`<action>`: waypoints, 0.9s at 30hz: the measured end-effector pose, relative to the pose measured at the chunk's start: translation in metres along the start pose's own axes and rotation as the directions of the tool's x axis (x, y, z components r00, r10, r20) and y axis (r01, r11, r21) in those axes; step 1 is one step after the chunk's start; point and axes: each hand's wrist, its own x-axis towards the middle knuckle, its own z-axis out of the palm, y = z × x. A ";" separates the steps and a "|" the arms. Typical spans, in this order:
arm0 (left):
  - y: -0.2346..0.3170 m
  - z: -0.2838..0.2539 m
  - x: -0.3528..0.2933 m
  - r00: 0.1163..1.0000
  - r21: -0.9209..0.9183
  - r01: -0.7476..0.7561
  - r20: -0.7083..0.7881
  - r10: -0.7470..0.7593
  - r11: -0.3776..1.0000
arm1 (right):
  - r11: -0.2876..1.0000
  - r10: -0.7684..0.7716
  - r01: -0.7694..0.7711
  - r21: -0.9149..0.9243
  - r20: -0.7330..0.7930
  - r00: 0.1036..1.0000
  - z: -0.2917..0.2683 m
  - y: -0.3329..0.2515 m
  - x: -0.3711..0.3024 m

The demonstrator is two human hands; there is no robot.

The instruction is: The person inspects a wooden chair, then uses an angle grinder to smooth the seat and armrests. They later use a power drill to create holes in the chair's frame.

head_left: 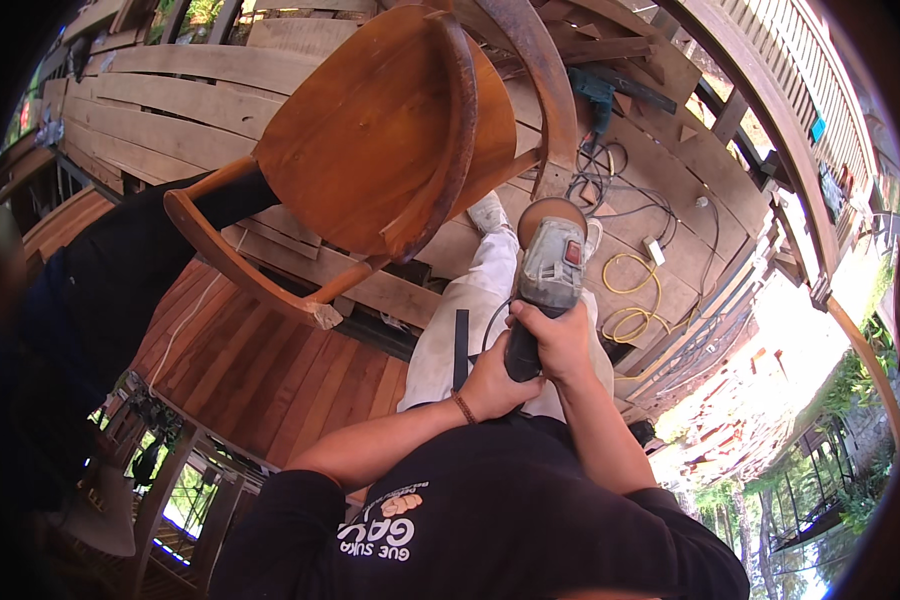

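An angle grinder (552,262) with a grey body, red switch and black rear handle lies in front of me. My left hand (498,384) wraps round the lower end of its handle, a brown bracelet on the wrist. Just above, my right hand (558,335) grips the same handle near the body. The round brown disc (552,212) is at the end of a curved wooden chair leg (552,110); I cannot tell whether they touch. The brown wooden chair (360,130) lies tipped, its broad seat panel and curved rails showing. One rail end (322,314) looks rough and pale.
Another person in dark clothing (120,270) is close on the left, partly behind the chair. A teal power tool (595,95), black cables (600,175), a yellow cord (635,310) and a white socket (654,250) lie on the boards. Plank benches (170,110) and a railing (760,90) surround me.
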 end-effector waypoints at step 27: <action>0.000 -0.005 0.001 1.000 0.075 0.007 -0.022 -0.005 0.997 | 0.997 0.020 -0.018 0.080 -0.024 1.000 0.002 -0.001 -0.002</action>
